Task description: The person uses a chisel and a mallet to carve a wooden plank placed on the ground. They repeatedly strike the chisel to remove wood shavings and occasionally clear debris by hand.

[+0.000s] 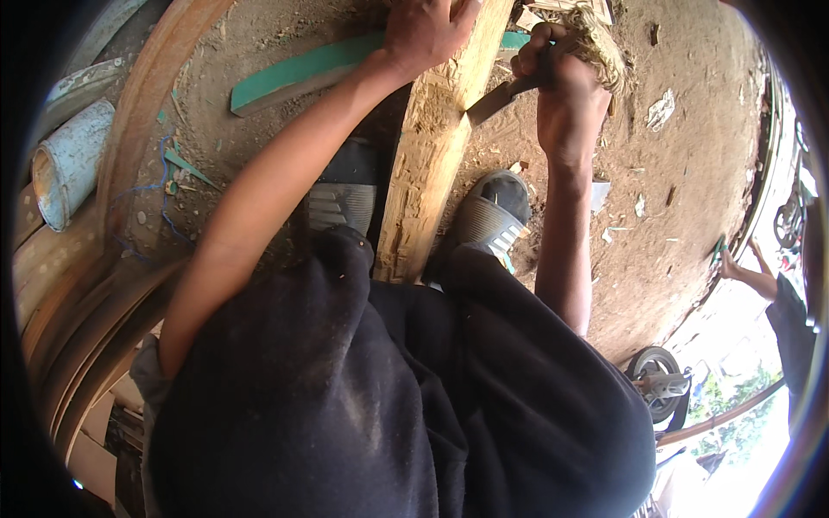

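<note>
A pale, rough-hewn wooden beam (432,164) runs between my feet, its surface chipped and gouged. My left hand (427,34) grips its far end from the left side; the upper edge of the picture cuts off some fingers. In my right hand (566,86) is a cutting tool with a dark flat blade (494,102), fingers wrapped round its grip. The blade's tip meets the beam's right edge. Against the back of this hand sits a frayed, straw-coloured fibre bundle (600,52); whether it belongs to the tool I cannot tell.
Beneath the beam a green-painted wooden strip (298,78) crosses the dirt floor (682,190). My shoes (496,207) flank the beam. Curved wooden pieces (129,129) and a pale blue cylinder (73,168) lie at left. Wheels (656,380) and another person's arm (747,272) appear at right.
</note>
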Tool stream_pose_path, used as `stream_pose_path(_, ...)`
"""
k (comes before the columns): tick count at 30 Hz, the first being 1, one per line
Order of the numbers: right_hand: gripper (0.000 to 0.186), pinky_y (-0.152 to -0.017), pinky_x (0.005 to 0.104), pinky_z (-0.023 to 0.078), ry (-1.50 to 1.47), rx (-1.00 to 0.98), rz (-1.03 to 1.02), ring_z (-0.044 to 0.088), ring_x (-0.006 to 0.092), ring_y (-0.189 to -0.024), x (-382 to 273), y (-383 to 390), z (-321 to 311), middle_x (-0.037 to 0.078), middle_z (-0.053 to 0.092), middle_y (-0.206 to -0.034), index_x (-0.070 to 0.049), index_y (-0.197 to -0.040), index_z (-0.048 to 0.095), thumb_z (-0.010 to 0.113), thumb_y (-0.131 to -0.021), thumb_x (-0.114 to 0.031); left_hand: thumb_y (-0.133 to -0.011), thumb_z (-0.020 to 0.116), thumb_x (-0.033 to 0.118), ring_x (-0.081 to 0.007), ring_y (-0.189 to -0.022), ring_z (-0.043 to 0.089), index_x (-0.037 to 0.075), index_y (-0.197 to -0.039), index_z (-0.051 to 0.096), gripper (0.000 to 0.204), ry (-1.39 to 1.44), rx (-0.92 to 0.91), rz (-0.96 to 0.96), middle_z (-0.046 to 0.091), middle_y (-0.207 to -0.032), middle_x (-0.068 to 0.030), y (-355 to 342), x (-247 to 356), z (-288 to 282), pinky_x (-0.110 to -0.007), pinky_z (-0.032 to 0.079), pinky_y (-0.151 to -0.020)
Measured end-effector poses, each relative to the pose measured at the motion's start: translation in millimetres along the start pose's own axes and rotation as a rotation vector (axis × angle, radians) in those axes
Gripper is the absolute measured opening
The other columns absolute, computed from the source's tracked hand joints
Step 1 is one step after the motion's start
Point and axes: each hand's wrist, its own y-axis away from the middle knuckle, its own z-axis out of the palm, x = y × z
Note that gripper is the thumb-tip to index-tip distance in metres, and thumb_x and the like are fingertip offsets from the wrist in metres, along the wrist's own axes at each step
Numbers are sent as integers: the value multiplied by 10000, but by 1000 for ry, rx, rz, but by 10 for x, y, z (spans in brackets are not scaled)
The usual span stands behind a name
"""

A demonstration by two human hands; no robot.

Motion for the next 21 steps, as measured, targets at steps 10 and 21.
stream_pose_path(10,874,-584,342,335,-206,-16,421,436,207,-627,13,-84,-142,100,525,-699,6,-909,627,271,-915,-792,-988,597,282,-472,-1171,604,-11,-1458,439,576,-15,-18,-65,599,-1309,-300,15,-11,31,-514,503,-980)
stream_pose_path(21,626,-566,326,308,-422,-318,220,399,173,-612,-778,-335,-145,45,447,-736,-47,-925,559,445,-906,-662,-991,609,266,-463,-1162,612,-19,-1459,427,577,-19,3,20,601,-1293,-306,8,-6,1,-507,510,-964)
